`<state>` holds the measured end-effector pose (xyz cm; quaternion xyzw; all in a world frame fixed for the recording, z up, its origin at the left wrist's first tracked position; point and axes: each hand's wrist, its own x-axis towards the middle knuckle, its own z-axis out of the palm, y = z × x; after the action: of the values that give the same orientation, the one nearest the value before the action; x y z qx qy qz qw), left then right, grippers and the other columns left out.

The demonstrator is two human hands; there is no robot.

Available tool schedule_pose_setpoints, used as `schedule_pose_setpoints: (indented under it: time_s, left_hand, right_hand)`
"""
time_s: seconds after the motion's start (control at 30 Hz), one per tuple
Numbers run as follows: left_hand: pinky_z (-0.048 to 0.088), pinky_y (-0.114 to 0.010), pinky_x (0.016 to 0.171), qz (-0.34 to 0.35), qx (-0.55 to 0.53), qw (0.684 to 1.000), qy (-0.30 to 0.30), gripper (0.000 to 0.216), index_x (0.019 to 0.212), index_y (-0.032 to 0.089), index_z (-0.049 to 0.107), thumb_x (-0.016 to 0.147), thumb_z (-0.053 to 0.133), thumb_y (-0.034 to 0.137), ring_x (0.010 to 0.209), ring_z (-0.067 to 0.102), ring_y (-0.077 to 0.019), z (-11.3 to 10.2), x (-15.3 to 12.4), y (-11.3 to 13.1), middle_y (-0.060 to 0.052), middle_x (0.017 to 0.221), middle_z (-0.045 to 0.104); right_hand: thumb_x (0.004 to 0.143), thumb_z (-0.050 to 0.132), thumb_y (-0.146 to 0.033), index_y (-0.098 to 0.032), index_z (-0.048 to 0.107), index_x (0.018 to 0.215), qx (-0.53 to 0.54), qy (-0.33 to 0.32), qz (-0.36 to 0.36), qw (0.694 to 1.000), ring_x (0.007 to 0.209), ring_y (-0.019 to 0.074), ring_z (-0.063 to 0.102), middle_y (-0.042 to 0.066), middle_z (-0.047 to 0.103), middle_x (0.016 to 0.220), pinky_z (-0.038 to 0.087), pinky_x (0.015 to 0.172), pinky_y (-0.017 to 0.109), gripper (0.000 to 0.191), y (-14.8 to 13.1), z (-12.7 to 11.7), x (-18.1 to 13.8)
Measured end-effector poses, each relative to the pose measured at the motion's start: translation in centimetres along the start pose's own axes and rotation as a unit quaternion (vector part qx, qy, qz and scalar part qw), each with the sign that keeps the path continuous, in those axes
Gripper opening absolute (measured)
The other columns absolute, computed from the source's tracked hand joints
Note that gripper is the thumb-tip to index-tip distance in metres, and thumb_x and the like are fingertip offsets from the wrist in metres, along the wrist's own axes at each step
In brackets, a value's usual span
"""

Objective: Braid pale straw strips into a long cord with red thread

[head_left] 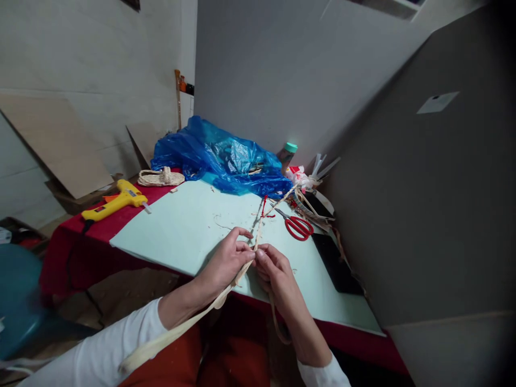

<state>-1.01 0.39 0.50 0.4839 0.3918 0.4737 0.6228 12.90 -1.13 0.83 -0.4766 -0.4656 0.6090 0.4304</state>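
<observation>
My left hand [229, 255] pinches a pale, straw-like braid [259, 232] between thumb and fingers over the table's front part. Against it, my right hand [276, 269] is closed on the same braid where the loose strands meet. One long flat strand [177, 330] trails from the pinch across my left forearm. Another strand [276, 320] hangs below my right hand. From my fingers the braid runs taut up and right toward a bundle at the table's back. A red string [265, 207] crosses near the braid. Red-handled scissors [299, 228] lie just right of it.
A yellow glue gun [116, 203] and a woven straw sandal [160, 177] lie at the left. Behind are a blue plastic bag [226, 156] and a bottle with a green cap [287, 152]. A dark flat tablet-like object [336, 263] lies right, beside a grey panel [435, 204].
</observation>
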Motion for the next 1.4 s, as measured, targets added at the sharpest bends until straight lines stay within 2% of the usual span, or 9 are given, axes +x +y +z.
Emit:
schedule_pose_setpoints:
  time_s: [0.17,0.37,0.6,0.73,0.87,0.97,1.1,1.3,1.4]
  left_hand:
    - [0.043,-0.026,0.069,0.047,0.182,0.982,0.005,0.028,0.109,0.022,0.047,0.082,0.054,0.022,0.073,0.061,-0.0158,-0.5,-0.4,-0.3,0.001,0.076,0.065]
    - [0.041,-0.029,0.070,0.097,0.466,0.880,0.003,0.020,0.090,0.019,0.062,0.088,0.043,0.016,0.073,0.063,-0.0182,-1.5,-0.9,1.5,-0.005,0.081,0.070]
    - [0.043,-0.026,0.060,0.132,0.531,0.837,0.011,0.021,0.073,0.017,0.065,0.087,0.048,0.018,0.061,0.060,-0.0156,-0.9,-2.4,2.6,-0.003,0.069,0.068]
    - [0.051,-0.030,0.063,0.268,0.619,0.738,-0.001,0.025,0.083,0.014,0.064,0.084,0.041,0.004,0.068,0.065,-0.0200,0.6,-3.6,0.6,-0.007,0.075,0.068]
    - [0.057,-0.034,0.064,0.360,0.684,0.634,0.013,0.030,0.092,0.008,0.063,0.079,0.038,-0.003,0.074,0.067,-0.0238,1.1,-4.1,-0.9,-0.012,0.080,0.068]
    - [0.058,-0.032,0.067,0.399,0.692,0.602,0.014,0.032,0.095,0.005,0.063,0.078,0.036,-0.003,0.075,0.066,-0.0226,0.8,-4.1,-1.7,-0.013,0.079,0.067]
    - [0.057,-0.031,0.068,0.388,0.664,0.639,-0.026,0.040,0.106,0.003,0.062,0.080,0.033,-0.003,0.074,0.065,-0.0210,0.3,-4.2,-2.0,-0.012,0.078,0.067]
    - [0.049,-0.029,0.075,0.187,0.414,0.891,-0.010,0.024,0.082,0.018,0.072,0.089,0.051,0.026,0.078,0.063,-0.0182,-1.7,-2.8,1.6,-0.006,0.083,0.072]
    - [0.044,-0.026,0.065,0.079,0.300,0.951,0.008,0.021,0.088,0.016,0.071,0.085,0.054,0.029,0.066,0.057,-0.0144,-2.8,-1.2,3.0,-0.004,0.082,0.070]
  right_hand:
    - [0.082,0.062,-0.044,-0.017,0.053,0.076,-0.039,0.010,-0.024,0.999,0.043,0.0046,0.018,-0.010,0.029,0.051,0.011,0.039,0.019,0.029,0.5,-0.2,0.6]
    - [0.083,0.059,-0.042,-0.015,0.056,0.066,-0.157,0.055,-0.112,0.980,0.049,0.0083,0.039,-0.002,0.053,0.052,0.028,0.048,0.021,0.031,1.0,0.4,0.8]
    - [0.082,0.060,-0.033,-0.014,0.062,0.066,-0.126,0.056,-0.133,0.982,0.058,0.0117,0.050,0.001,0.061,0.061,0.038,0.059,0.023,0.024,0.6,0.7,0.6]
    - [0.080,0.063,-0.036,-0.014,0.062,0.069,-0.058,0.036,-0.088,0.994,0.049,0.0081,0.037,-0.004,0.048,0.052,0.029,0.051,0.022,0.025,0.8,0.2,0.8]
    - [0.078,0.065,-0.040,-0.014,0.064,0.077,0.003,0.002,-0.058,0.998,0.057,0.0105,0.048,0.004,0.064,0.070,0.035,0.054,0.023,0.027,0.6,0.0,0.6]
    - [0.077,0.067,-0.041,-0.014,0.065,0.082,0.009,-0.001,-0.046,0.999,0.061,0.0125,0.054,0.007,0.069,0.079,0.037,0.055,0.023,0.028,0.4,0.1,0.3]
    - [0.080,0.064,-0.038,-0.013,0.065,0.084,0.005,-0.001,-0.064,0.998,0.057,0.0096,0.049,0.006,0.069,0.080,0.034,0.053,0.022,0.025,0.1,0.2,-0.1]
    - [0.080,0.062,-0.039,-0.016,0.057,0.072,-0.001,0.010,-0.061,0.998,0.048,0.0062,0.031,-0.003,0.052,0.062,0.020,0.045,0.021,0.025,-0.1,-0.4,-0.5]
    - [0.080,0.062,-0.040,-0.016,0.055,0.071,0.002,0.017,-0.053,0.998,0.047,0.0060,0.025,-0.004,0.046,0.061,0.016,0.044,0.022,0.026,0.0,-0.7,-0.6]
